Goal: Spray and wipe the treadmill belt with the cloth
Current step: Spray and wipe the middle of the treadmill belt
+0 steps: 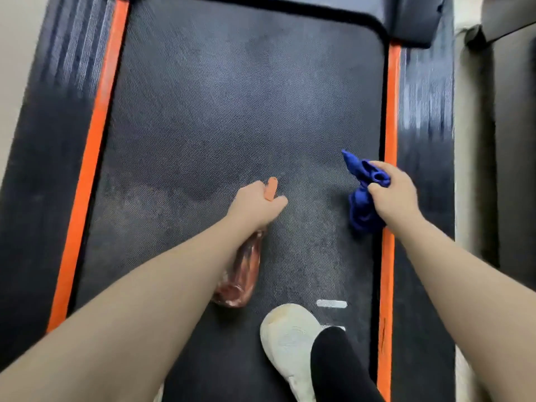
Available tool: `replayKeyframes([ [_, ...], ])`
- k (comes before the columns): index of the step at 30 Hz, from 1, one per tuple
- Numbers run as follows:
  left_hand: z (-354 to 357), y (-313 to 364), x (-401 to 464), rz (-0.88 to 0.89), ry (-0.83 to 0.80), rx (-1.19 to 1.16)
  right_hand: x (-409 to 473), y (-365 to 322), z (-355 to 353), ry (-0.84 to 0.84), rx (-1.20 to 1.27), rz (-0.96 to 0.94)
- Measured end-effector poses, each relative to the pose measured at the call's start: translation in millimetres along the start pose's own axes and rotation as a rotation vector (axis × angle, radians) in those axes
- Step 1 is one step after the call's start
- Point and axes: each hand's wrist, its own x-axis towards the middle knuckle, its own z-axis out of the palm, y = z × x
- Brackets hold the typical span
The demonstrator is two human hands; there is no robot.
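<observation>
The dark textured treadmill belt (220, 111) fills the middle of the view, with damp-looking patches on it. My left hand (255, 203) grips a clear reddish spray bottle (242, 274) by its neck, and the orange trigger head (271, 188) sticks out above my fingers over the belt's centre. My right hand (390, 192) is closed on a bunched blue cloth (361, 198), held above the belt's right side next to the orange strip. The bottle's nozzle end is hidden by my hand.
Orange strips (92, 158) and dark ribbed side rails (425, 111) border the belt on both sides. A white shoe (290, 340) with a black trouser leg stands on the belt's near end. The motor cover (414, 18) closes off the far end.
</observation>
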Motion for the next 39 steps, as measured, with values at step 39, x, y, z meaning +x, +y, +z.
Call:
replayKeyframes([
  [39, -62.1, 17.0, -0.5, 0.225, 0.212, -0.316, 14.6, -22.7, 88.0, -0.130, -0.476, -0.410],
])
